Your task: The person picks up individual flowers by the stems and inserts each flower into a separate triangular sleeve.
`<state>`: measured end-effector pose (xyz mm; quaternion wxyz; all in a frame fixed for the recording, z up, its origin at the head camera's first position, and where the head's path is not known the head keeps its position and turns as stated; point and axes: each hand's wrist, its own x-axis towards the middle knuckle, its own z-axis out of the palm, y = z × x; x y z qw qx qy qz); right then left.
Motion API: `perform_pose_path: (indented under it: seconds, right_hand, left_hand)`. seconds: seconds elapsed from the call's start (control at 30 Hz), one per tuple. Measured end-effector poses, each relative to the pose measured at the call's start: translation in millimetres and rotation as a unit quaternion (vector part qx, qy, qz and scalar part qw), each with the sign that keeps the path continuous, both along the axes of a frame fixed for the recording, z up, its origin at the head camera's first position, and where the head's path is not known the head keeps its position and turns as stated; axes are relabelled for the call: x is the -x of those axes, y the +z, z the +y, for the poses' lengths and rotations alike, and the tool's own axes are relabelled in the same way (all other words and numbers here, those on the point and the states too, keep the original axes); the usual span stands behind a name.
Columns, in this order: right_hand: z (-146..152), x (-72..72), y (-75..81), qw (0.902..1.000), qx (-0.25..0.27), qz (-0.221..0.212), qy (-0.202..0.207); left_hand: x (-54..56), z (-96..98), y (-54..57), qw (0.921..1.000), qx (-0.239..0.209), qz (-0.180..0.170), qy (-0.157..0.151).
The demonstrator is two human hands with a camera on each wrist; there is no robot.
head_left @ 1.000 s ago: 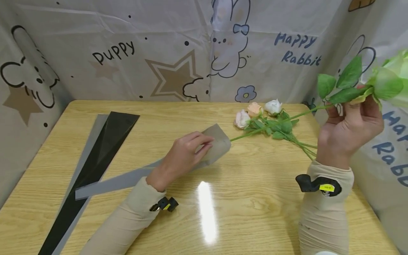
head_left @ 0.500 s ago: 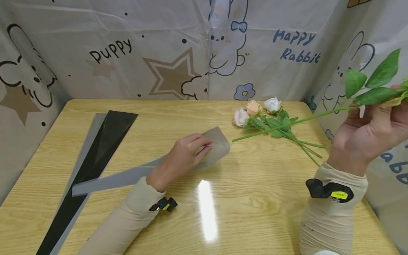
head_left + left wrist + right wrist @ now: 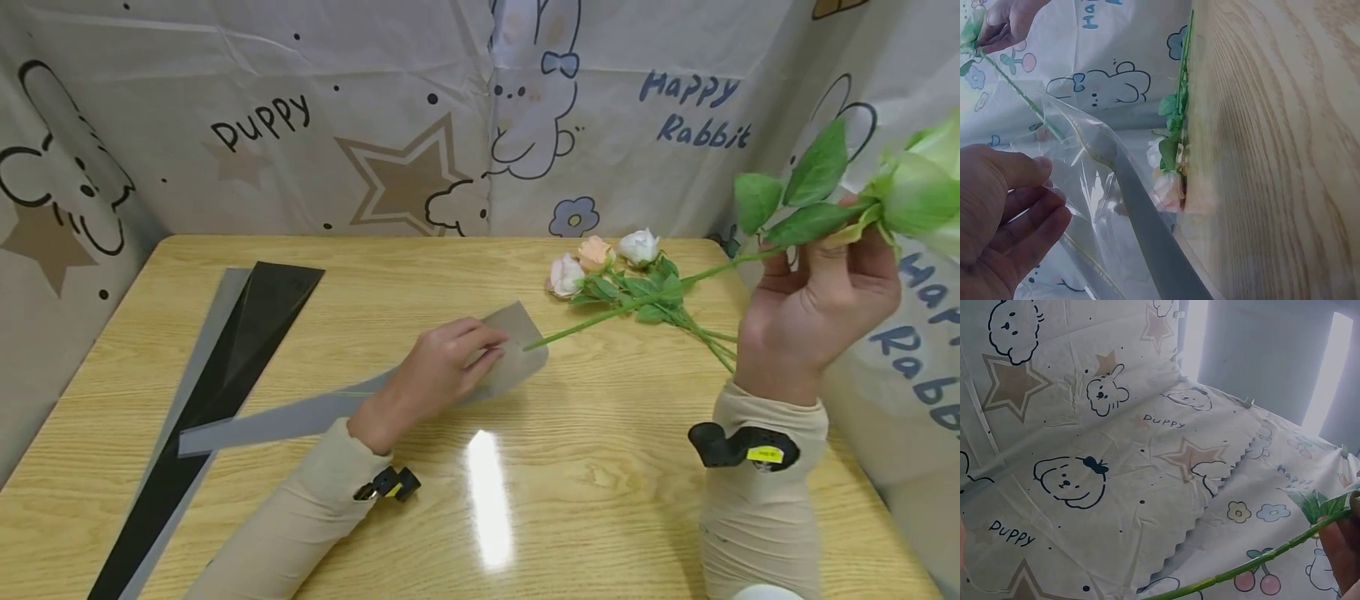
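Upper right, my right fingers (image 3: 828, 268) pinch the rose (image 3: 738, 261) beneath its bloom (image 3: 918, 187) (light, springy, I'd guess); left fingers (image 3: 476, 340) pinch the slippery-looking sleeve (image 3: 517, 371).

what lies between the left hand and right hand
In the head view, the pale green rose's stem, its tip overlapping the transparent sleeve; three roses lying on the table show behind it.
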<state>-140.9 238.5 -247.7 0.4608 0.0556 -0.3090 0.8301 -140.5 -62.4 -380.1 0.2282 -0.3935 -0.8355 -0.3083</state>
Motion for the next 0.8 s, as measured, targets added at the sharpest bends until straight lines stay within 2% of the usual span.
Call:
perform_pose_path:
  seconds: [0.2,0.47,0.8]
  right_hand:
    - [-13.2,4.4,-6.2,0.9993,0.018,0.003,0.033]
    - [-29.0,8.6,-17.5,0.9979,-0.007,-0.002,0.065]
    - [-30.3,9.6,-17.3,0.9982,0.007,-0.003,0.060]
  left_hand:
    - [-0.8,0.5,2.0,1.0000,-0.003,-0.001,0.001]
    - [-2.8,0.4,5.4,1.0000,-0.006,0.001,0.003]
    - [-3.2,0.9,7.3,0.9998,-0.016,-0.002,-0.007]
